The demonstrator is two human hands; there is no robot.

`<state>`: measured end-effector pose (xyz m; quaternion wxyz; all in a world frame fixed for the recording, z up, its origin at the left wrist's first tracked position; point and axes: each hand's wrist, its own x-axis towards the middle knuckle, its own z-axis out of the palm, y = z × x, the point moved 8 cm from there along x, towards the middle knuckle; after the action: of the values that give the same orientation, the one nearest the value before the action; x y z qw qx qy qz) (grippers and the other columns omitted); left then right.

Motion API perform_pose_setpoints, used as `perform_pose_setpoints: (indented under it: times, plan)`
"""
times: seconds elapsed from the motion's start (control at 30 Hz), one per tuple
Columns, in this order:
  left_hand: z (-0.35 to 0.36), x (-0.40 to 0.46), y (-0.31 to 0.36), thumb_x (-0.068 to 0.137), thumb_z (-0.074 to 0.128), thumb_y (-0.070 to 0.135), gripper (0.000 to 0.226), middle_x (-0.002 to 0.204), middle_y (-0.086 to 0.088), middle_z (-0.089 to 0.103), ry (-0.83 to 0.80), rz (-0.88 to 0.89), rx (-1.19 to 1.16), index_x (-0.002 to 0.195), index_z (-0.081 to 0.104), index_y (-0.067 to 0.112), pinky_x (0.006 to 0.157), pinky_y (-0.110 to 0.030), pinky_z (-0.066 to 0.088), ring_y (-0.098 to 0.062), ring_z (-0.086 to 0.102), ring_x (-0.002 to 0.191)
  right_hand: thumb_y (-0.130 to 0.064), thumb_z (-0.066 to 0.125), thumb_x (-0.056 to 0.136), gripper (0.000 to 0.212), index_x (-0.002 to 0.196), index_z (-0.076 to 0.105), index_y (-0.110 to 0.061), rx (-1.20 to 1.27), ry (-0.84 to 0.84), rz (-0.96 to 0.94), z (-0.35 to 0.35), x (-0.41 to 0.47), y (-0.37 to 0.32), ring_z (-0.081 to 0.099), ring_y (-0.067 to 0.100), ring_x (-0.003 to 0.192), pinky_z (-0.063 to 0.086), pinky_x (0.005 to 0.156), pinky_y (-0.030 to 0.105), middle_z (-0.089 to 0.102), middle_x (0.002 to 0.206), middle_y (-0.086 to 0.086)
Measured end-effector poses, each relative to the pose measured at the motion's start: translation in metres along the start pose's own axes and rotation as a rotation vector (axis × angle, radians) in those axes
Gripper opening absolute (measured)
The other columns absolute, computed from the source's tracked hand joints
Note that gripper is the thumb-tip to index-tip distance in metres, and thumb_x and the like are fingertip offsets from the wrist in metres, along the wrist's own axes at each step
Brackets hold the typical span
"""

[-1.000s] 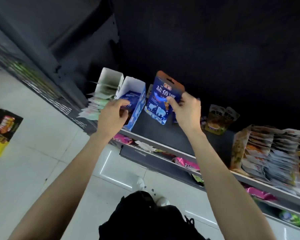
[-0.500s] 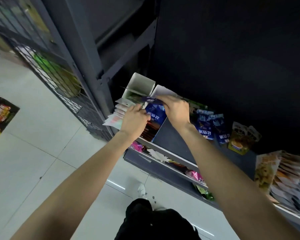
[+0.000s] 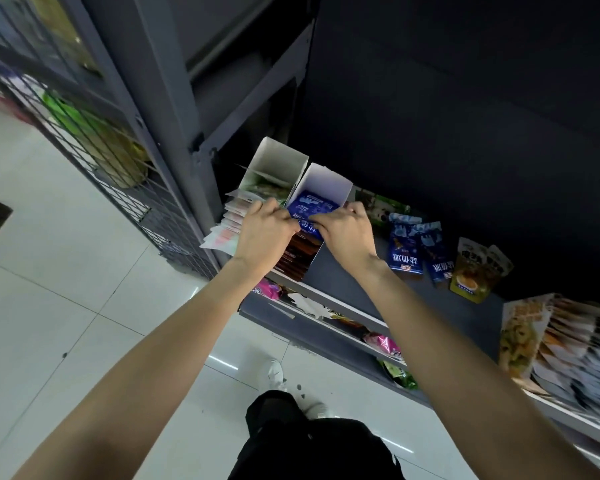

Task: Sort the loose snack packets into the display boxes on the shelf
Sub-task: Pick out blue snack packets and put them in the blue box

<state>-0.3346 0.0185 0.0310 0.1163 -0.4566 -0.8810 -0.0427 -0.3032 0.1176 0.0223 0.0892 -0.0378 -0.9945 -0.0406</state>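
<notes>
A white display box [image 3: 329, 183] stands at the left end of the grey shelf [image 3: 347, 275], with blue snack packets [image 3: 309, 209] inside it. My left hand [image 3: 265, 233] and my right hand [image 3: 347, 232] meet at the box's front, fingers curled on the front blue packet. Two loose blue packets [image 3: 416, 249] lie on the shelf to the right. Beside them is a yellow-green packet [image 3: 475, 275], and a green packet [image 3: 381, 206] lies behind the box.
A second white box [image 3: 274, 164] with pale packets stands to the left. A row of orange and white packets [image 3: 568, 351] fills the shelf's right end. Lower shelves hold pink packets [image 3: 383, 342]. A wire-mesh rack [image 3: 94, 143] stands at left over the tiled floor.
My right hand has carried the blue packet from above the shelf down into the white box. My left hand has stayed at the box front. The view has swung left.
</notes>
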Motion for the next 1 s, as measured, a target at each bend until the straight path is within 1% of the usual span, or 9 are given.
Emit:
perform_pose_setpoints:
  times: [0.1,0.17,0.27,0.37,0.47,0.6,0.73,0.83,1.0]
  plan:
    - [-0.004,0.001,-0.002,0.074,0.075,0.023,0.005,0.075,0.007,0.070,0.031,-0.033,-0.056,0.078,0.074,0.026,0.070,-0.029,0.026,-0.019,0.055,0.076,-0.032,0.044,0.098,0.028,0.118,0.062,-0.024,0.050,-0.237,0.003,0.021,-0.006,0.001,0.056,0.021,0.107,0.025,0.094,0.033,0.066,0.114,-0.001]
    - [-0.008,0.001,0.002,0.074,0.073,0.020,0.012,0.083,0.004,0.072,0.052,-0.071,-0.140,0.085,0.073,0.024,0.075,-0.032,0.034,-0.022,0.055,0.084,-0.041,0.040,0.098,0.040,0.127,0.057,-0.019,0.242,-0.210,0.012,0.016,-0.019,0.006,0.045,0.019,0.124,0.024,0.098,0.035,0.058,0.130,-0.002]
    - [-0.019,-0.006,0.015,0.075,0.068,0.022,0.015,0.089,0.002,0.070,0.141,-0.122,-0.310,0.090,0.070,0.021,0.076,-0.033,0.043,-0.024,0.057,0.089,-0.040,0.041,0.097,0.041,0.118,0.064,-0.014,0.547,0.037,0.095,-0.004,-0.057,0.035,0.052,0.016,0.115,0.035,0.095,0.031,0.065,0.119,-0.002]
    - [-0.016,-0.016,0.028,0.080,0.057,0.032,0.029,0.106,-0.002,0.064,0.181,-0.149,-0.361,0.105,0.064,0.017,0.085,-0.036,0.042,-0.025,0.054,0.101,-0.026,0.048,0.097,0.028,0.108,0.068,-0.009,0.555,0.149,0.322,0.013,-0.103,0.092,0.063,0.022,0.097,0.045,0.080,0.028,0.070,0.103,0.004]
    - [-0.001,-0.017,0.034,0.084,0.051,0.034,0.039,0.121,-0.003,0.060,0.127,-0.146,-0.357,0.117,0.061,0.014,0.101,-0.040,0.038,-0.025,0.052,0.113,-0.030,0.047,0.097,0.042,0.133,0.049,-0.009,0.445,-0.205,0.563,0.079,-0.127,0.140,0.048,0.030,0.124,0.041,0.099,0.038,0.052,0.134,0.013]
    - [0.022,-0.019,0.037,0.086,0.043,0.040,0.043,0.116,-0.004,0.066,-0.006,-0.181,-0.309,0.111,0.067,0.015,0.110,-0.047,0.030,-0.024,0.058,0.113,-0.047,0.033,0.098,0.062,0.149,0.018,-0.014,0.334,-0.597,0.579,0.132,-0.151,0.143,0.005,0.028,0.145,0.013,0.116,0.047,0.007,0.158,0.011]
    - [0.030,-0.024,0.037,0.085,0.044,0.037,0.041,0.111,-0.004,0.068,-0.042,-0.193,-0.309,0.106,0.070,0.014,0.110,-0.047,0.031,-0.024,0.061,0.107,-0.038,0.045,0.097,0.041,0.129,0.054,-0.015,0.380,-0.434,0.351,0.121,-0.152,0.111,0.030,0.025,0.137,0.026,0.111,0.047,0.038,0.147,0.007]
    - [0.030,-0.026,0.037,0.082,0.054,0.027,0.031,0.111,-0.005,0.068,-0.058,-0.190,-0.341,0.106,0.070,0.013,0.106,-0.047,0.037,-0.026,0.061,0.106,-0.025,0.062,0.089,0.021,0.100,0.066,-0.008,0.491,-0.192,0.500,0.104,-0.151,0.117,0.047,0.031,0.114,0.045,0.090,0.049,0.055,0.123,0.008]
    - [0.027,-0.024,0.033,0.081,0.066,0.013,0.027,0.113,-0.004,0.066,-0.089,-0.189,-0.391,0.108,0.067,0.013,0.092,-0.037,0.046,-0.025,0.057,0.108,-0.043,0.078,0.071,0.082,0.135,0.036,-0.012,0.363,-0.420,0.768,0.118,-0.153,0.130,0.039,0.036,0.121,0.036,0.097,0.048,0.044,0.132,0.016]
